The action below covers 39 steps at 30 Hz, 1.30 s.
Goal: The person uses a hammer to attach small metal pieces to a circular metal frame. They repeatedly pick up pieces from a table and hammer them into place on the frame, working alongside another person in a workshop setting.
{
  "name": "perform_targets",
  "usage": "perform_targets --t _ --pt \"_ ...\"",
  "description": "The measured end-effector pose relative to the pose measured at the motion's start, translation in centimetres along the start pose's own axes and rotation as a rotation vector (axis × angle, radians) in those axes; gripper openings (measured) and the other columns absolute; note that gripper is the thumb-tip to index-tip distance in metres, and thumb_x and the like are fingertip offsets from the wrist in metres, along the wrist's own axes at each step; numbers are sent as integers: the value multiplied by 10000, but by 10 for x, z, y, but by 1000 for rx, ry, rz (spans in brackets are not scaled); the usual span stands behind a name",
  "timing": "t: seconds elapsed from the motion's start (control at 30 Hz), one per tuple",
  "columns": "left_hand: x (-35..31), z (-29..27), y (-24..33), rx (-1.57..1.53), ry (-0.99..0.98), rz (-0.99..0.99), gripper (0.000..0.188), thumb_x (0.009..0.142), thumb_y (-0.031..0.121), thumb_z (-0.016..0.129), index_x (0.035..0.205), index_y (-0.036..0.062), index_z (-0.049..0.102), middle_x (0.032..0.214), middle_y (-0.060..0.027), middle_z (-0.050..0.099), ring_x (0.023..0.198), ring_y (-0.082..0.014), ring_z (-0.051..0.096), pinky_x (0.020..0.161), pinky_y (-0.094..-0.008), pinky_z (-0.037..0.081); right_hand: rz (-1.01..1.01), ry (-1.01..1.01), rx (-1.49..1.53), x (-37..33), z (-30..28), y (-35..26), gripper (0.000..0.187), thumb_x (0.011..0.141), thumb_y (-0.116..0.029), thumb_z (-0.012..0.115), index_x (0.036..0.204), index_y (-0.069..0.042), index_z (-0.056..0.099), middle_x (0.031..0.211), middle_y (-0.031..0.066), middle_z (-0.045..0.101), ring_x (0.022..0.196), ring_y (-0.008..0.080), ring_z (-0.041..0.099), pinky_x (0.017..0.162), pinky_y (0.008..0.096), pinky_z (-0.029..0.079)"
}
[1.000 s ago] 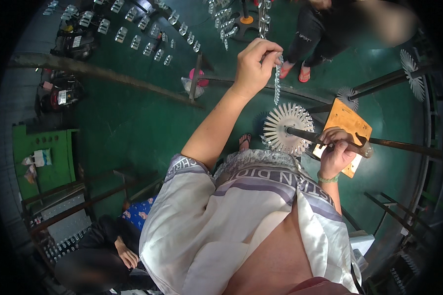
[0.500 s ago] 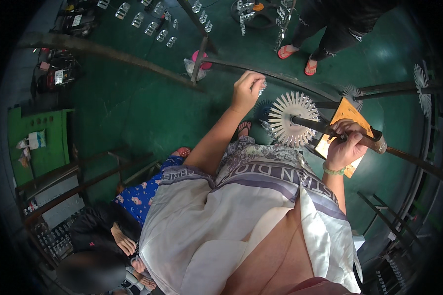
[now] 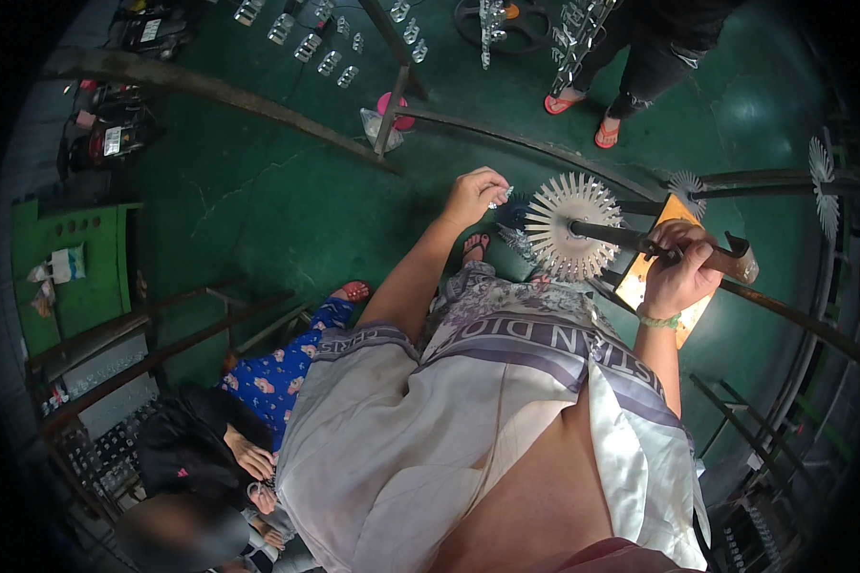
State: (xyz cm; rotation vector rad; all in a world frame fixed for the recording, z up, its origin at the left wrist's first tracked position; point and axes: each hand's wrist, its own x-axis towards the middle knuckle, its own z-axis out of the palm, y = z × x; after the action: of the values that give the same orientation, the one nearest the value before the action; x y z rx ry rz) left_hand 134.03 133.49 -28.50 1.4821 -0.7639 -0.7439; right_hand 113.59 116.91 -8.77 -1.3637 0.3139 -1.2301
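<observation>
A slotted, pale metal disc (image 3: 569, 196) with teeth all around its rim stands on the near end of a dark rod (image 3: 613, 235). My right hand (image 3: 677, 277) is closed round that rod, beside a curved brown metal bracket (image 3: 739, 262). Just left of the disc, my left hand (image 3: 476, 198) pinches a small shiny metal piece (image 3: 504, 198) in its fingertips, apart from the teeth. The exact kind of piece is too small to make out. Behind my right hand lies a tilted orange-yellow board (image 3: 675, 212).
A dark metal rail (image 3: 545, 148) runs beyond the disc, with more toothed discs (image 3: 821, 186) at the right. Clustered metal parts (image 3: 583, 38) hang near a person in orange sandals (image 3: 606, 134). Another person (image 3: 210, 439) sits at the lower left. A pink container (image 3: 397, 110) stands ahead.
My left hand has dropped slightly toward me and turned, with the shiny piece still between its fingers. My right hand stays on the rod. The view has shifted a little.
</observation>
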Motion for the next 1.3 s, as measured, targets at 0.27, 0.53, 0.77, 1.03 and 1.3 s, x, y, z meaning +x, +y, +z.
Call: perform_targets --t 0.27,0.53,0.77,1.03,1.3 --pt "11 -10 -10 -102 -185 -158 63 831 -62 534 843 -59 596 802 -86 588 711 -157 631 627 -253 522 33 82 -35 8 3 -1 164 868 -69 580 752 16 499 599 96 511 522 184 508 481 298 441" --pt "18 -14 -9 -89 -243 -235 85 834 -52 531 879 -50 603 783 -93 607 693 -161 629 613 -259 517 25 105 -66 10 -1 0 151 880 -60 562 760 18 514 589 93 522 503 168 503 465 291 438" --pt "20 -5 -17 -72 -247 -297 78 826 -33 553 877 -47 611 751 -100 627 667 -150 625 581 -251 508 65 152 -155 13 1 -1 240 911 -101 519 713 26 471 571 78 462 497 170 457 482 299 402" --pt "27 -3 -25 -1 -400 -259 82 786 -30 588 848 -37 642 769 -83 637 659 -131 624 545 -239 489 73 134 -145 16 1 -2 251 910 -106 521 702 22 462 568 83 460 495 173 462 477 300 409" --pt "32 8 -24 95 -563 -307 103 771 -6 601 854 -8 660 816 -54 617 700 -126 619 535 -240 479 80 133 -147 16 -2 -1 256 913 -110 512 698 15 452 561 89 460 493 180 465 470 307 416"
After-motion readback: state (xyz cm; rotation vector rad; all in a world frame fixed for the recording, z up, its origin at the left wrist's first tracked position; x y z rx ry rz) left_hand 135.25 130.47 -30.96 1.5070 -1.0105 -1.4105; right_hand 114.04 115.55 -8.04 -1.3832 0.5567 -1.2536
